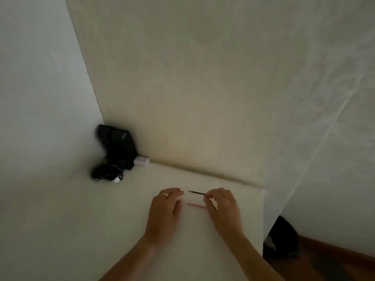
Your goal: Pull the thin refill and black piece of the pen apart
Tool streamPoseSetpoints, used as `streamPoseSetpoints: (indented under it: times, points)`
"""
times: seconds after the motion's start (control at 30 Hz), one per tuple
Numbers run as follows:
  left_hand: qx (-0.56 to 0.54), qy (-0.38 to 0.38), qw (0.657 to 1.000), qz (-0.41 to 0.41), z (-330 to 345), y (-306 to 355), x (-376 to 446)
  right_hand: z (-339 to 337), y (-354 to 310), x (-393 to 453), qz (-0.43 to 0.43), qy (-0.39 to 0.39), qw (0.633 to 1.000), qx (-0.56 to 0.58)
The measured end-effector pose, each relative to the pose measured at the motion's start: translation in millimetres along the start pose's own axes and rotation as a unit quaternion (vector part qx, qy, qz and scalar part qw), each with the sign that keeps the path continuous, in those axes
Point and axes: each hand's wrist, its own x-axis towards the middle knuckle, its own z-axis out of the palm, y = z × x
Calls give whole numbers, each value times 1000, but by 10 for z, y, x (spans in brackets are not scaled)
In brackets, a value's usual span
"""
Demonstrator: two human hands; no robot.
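Thin black stick held at its right end, lying left-to-right between two hands

Just below the middle of the frame, the right hand (220,201) has its fingers (209,196) curled and pinched on the right end of a thin black stick (196,192), whose long axis runs almost level across the picture, the free tip pointing left. The left hand (165,207) rests on the white desk (81,220) with fingers nearly straight and relaxed, holding nothing; its fingertips lie just beside the stick's free tip, a small gap apart. A pink stick (195,205) lies on the desk just below the black one, roughly parallel, between the two hands. Whether the black stick touches the desk cannot be told. At left centre, a black device (117,146) and a coiled cable (106,173) sit in the corner.
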Motion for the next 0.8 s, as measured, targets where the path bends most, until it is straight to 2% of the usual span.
streamPoseSetpoints:
  times: [0.13,0.37,0.6,0.8]
  points:
    - [-6,36,999,-16,213,-165,51,202,158,-36,-30,8,999,-27]
    - [10,6,1000,9,389,-312,16,368,283,-79,-75,1,994,-83]
    - [1,-3,1000,-14,297,-211,-100,321,191,-189,-70,-29,992,-101]
    - [10,23,1000,-2,203,-79,-122,246,185,-153,-71,-31,992,-103]
